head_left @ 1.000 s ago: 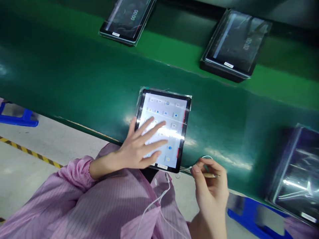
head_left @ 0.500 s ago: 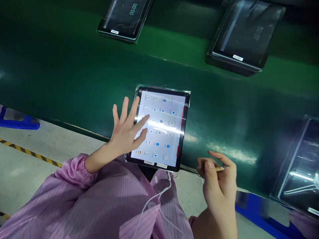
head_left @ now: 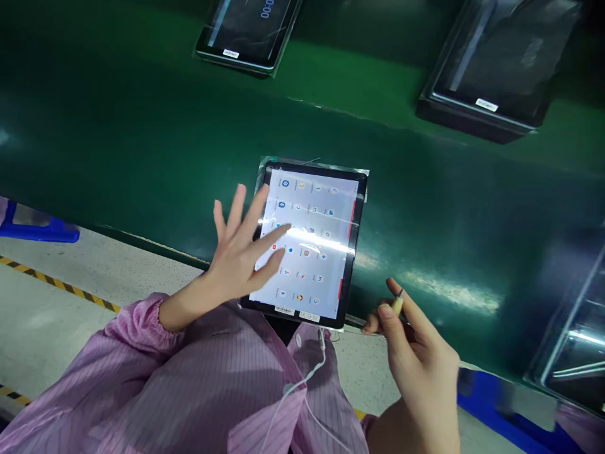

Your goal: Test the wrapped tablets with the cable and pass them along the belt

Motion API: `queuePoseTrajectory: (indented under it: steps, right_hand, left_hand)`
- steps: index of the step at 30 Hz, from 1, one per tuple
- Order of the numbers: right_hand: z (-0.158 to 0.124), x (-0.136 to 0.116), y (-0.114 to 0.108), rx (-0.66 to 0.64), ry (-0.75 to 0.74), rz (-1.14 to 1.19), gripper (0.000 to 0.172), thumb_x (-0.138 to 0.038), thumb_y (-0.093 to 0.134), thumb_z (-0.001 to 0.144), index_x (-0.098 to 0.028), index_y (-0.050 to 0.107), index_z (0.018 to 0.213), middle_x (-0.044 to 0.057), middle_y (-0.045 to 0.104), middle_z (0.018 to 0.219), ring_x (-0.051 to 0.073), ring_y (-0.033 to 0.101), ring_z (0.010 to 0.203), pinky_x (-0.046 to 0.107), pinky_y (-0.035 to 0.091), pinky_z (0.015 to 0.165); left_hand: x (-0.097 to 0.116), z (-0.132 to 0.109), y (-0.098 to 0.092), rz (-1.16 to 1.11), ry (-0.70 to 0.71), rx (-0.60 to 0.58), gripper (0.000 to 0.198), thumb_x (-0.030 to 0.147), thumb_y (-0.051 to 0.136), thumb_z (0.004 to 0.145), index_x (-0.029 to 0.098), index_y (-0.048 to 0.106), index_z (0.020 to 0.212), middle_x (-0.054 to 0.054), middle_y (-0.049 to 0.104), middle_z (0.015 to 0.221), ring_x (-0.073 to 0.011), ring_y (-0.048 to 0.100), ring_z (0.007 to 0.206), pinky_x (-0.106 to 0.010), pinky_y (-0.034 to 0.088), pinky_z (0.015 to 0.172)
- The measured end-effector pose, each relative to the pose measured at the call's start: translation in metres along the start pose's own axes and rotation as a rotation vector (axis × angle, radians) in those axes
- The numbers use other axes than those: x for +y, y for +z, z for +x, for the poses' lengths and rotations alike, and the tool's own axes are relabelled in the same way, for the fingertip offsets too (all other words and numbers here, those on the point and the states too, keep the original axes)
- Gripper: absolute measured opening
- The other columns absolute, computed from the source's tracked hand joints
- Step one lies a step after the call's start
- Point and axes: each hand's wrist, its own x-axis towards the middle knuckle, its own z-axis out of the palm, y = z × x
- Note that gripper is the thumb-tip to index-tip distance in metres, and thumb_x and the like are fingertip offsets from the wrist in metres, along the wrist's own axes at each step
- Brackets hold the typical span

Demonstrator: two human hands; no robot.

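In the head view, a tablet (head_left: 316, 252) is seen lying flat on a green surface (head_left: 142, 126), close to its near edge. The tablet is wrapped in clear plastic film (head_left: 362, 171), and its bright screen is filled with rows of small app icons. The left hand (head_left: 239, 249) is held over the lower left part of the screen. Its grip is spread wide, with the fingers (head_left: 239, 202) fanned apart, and whether the screen is touched cannot be told. The right hand (head_left: 416, 353) is held just beside the lower right corner of the tablet. Its grip is pinched, and a small pale stick (head_left: 397, 306) is held between the thumb and a finger. A thin white cable (head_left: 309, 372) is seen running down from the bottom edge of the tablet over a pink striped coat (head_left: 142, 359). Another tablet (head_left: 248, 31) and a dark tablet on a black box (head_left: 496, 63) are laid farther off on the surface. A blue plastic thing (head_left: 38, 232) and yellow and black tape (head_left: 61, 285) are seen on the floor (head_left: 57, 321)
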Motion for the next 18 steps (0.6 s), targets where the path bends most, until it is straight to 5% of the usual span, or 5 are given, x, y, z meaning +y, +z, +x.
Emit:
queuePoseTrajectory:
  steps: [6,10,14,18]
  right_hand:
    - [0.01,-0.014,0.001,0.114,0.081,-0.05,0.05,-0.057,0.067,0.093,-0.022,0.073,0.129,0.002,0.065,0.069,0.016,0.053,0.055,0.031,0.042,0.049]
    - [0.027,-0.021,-0.004,-0.006,-0.075,-0.123,0.049,-0.057,0.054,0.1,-0.028,0.068,0.137,0.004,0.066,0.081,0.019,0.058,0.068,0.034,0.047,0.061]
    - [0.071,-0.026,-0.007,-0.065,-0.052,0.01,0.039,-0.051,0.066,0.093,-0.027,0.075,0.122,0.003,0.067,0.08,0.018,0.06,0.066,0.034,0.049,0.062]
    - [0.136,-0.029,0.002,0.001,0.017,0.316,0.025,-0.036,0.083,0.075,-0.02,0.076,0.093,0.003,0.07,0.075,0.016,0.062,0.062,0.034,0.052,0.064]
  left_hand:
    - [-0.023,0.016,0.007,0.062,-0.109,-0.146,0.047,0.047,0.049,0.104,0.033,0.054,0.149,-0.01,0.009,0.176,-0.0478,0.0,0.16,-0.08,-0.001,0.117]
    - [-0.029,0.013,0.009,0.02,-0.12,-0.148,0.053,0.044,0.042,0.107,0.032,0.041,0.158,-0.013,0.007,0.176,-0.0461,0.001,0.16,-0.078,0.0,0.119]
    - [-0.029,-0.002,-0.002,-0.063,-0.177,-0.154,0.068,0.049,0.041,0.107,0.029,0.015,0.166,-0.019,0.012,0.174,-0.0416,0.008,0.161,-0.074,0.003,0.123]
    - [-0.01,-0.031,-0.016,-0.186,-0.273,-0.346,0.109,0.059,0.065,0.093,0.025,-0.008,0.166,-0.024,0.027,0.169,-0.0409,0.031,0.155,-0.072,0.008,0.126]
